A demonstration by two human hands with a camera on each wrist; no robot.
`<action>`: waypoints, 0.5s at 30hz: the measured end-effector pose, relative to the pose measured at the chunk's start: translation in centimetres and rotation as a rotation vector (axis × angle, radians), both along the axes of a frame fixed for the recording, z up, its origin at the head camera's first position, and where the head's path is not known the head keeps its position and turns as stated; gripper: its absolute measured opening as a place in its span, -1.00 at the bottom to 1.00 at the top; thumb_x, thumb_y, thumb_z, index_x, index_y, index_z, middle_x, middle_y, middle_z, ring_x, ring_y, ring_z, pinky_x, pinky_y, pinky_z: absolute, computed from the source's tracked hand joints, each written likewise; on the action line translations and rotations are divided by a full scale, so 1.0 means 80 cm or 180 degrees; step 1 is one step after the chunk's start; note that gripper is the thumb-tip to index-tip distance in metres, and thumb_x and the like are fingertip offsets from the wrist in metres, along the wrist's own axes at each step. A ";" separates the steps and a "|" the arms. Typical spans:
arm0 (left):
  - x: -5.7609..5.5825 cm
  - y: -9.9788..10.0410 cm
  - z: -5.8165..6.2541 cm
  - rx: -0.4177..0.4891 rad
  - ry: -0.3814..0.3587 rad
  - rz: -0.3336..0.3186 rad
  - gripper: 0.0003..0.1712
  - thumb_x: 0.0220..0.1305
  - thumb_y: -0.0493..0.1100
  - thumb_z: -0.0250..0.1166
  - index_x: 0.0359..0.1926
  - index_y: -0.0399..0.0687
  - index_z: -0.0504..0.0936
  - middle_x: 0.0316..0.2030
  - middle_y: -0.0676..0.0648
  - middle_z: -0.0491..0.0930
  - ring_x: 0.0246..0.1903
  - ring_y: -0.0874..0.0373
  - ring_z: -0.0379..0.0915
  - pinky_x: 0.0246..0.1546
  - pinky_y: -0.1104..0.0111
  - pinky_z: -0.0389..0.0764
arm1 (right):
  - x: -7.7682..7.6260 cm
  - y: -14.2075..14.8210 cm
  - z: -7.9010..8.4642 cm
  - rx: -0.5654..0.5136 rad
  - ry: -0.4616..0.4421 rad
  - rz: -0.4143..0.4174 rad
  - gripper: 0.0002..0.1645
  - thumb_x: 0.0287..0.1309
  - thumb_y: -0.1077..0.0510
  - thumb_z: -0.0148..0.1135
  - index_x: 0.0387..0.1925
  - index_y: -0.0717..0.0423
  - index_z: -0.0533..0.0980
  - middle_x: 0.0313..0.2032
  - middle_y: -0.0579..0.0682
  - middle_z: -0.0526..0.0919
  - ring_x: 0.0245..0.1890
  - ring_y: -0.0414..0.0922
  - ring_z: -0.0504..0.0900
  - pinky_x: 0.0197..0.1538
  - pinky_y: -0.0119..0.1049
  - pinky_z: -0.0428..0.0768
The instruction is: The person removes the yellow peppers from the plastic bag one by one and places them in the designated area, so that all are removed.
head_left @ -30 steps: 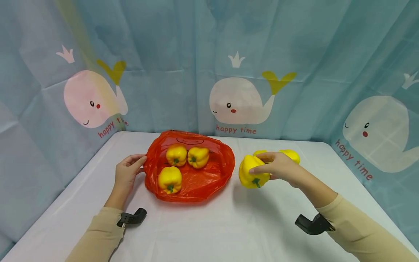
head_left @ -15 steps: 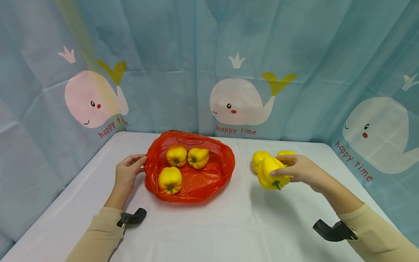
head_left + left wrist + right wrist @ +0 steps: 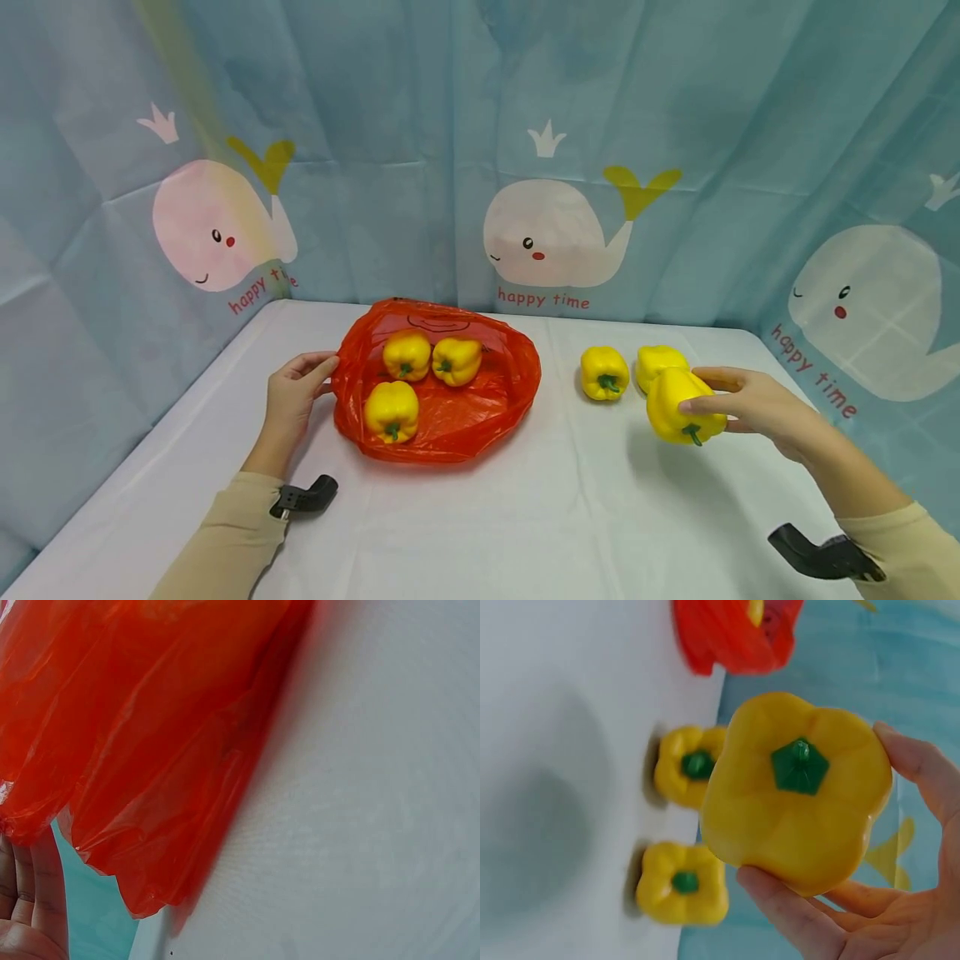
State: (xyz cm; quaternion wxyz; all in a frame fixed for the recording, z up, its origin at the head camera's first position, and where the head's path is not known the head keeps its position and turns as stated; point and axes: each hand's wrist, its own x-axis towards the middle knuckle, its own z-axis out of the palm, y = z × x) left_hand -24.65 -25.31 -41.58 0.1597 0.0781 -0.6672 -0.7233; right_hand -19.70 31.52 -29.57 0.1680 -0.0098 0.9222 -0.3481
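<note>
In the head view, a red plastic bag (image 3: 465,421) lies wide open on the white table, with three yellow bell peppers (image 3: 392,411) inside. My left hand (image 3: 294,398) pinches the bag's left rim between thumb and fingers; the left wrist view shows the bag's creased side (image 3: 172,750) and part of the fingers. Above the table on the right, my right hand (image 3: 757,407) grips another yellow bell pepper (image 3: 678,408) by its side, green stem toward me. That pepper (image 3: 799,802) fills the middle of the right wrist view, between thumb and fingers.
Two more yellow bell peppers stand on the table behind the held one: one on the left (image 3: 603,373), the other (image 3: 660,360) partly hidden by it. A blue whale-print curtain (image 3: 420,167) hangs along the table's (image 3: 480,533) back and sides.
My right hand has carried its bell pepper to the right, away from the bag, uncovering the left pepper on the table. My left hand and the bag have stayed in place.
</note>
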 end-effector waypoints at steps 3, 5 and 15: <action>-0.001 0.001 0.000 0.0011 -0.0007 -0.0008 -0.88 0.26 -0.05 0.39 -0.21 0.08 0.72 -0.40 0.25 0.71 -0.37 0.37 0.63 -0.32 0.56 0.69 | 0.001 0.020 -0.001 0.0106 -0.0019 -0.0029 0.06 0.27 -0.23 0.21 0.46 0.40 0.05 0.35 0.46 0.26 0.15 0.18 0.50 0.10 0.10 0.65; -0.001 0.001 -0.001 0.0015 -0.0012 -0.0006 -0.88 0.26 -0.05 0.39 -0.21 0.07 0.72 -0.41 0.25 0.71 -0.37 0.37 0.63 -0.33 0.56 0.69 | 0.001 0.032 0.001 0.0193 -0.0020 -0.0046 0.07 0.28 -0.23 0.20 0.46 0.42 0.04 0.35 0.49 0.23 0.14 0.21 0.49 0.09 0.10 0.65; -0.002 -0.001 -0.001 0.0004 -0.0010 -0.0015 -0.89 0.26 -0.06 0.39 -0.22 0.08 0.72 -0.40 0.24 0.71 -0.37 0.37 0.63 -0.32 0.56 0.69 | -0.014 0.078 0.000 0.0404 0.0000 -0.0037 0.09 0.30 -0.23 0.17 0.47 0.45 -0.02 0.36 0.56 0.15 0.17 0.34 0.41 0.14 0.20 0.59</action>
